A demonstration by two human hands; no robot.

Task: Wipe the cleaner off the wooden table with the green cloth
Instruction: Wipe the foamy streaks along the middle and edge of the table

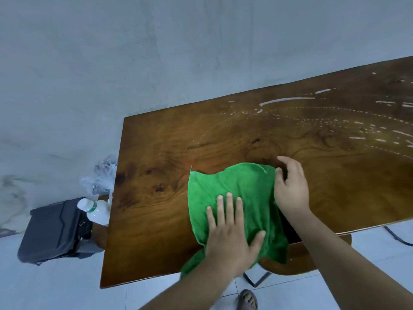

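Observation:
A green cloth [234,193] lies spread on the wooden table [156,166], with its near edge hanging over the front edge. My left hand [232,233] presses flat on the cloth's near part, fingers apart. My right hand [290,189] pinches the cloth's right edge between thumb and fingers. White streaks and dotted lines of cleaner [288,100] run across the far right part of the table, away from the cloth.
A dark bin [53,229] stands on the floor left of the table, with a white plastic bottle [96,211] and a clear plastic bag [100,177] beside it. A wooden stool [299,258] sits under the table's near edge. My sandalled foot [248,299] shows below.

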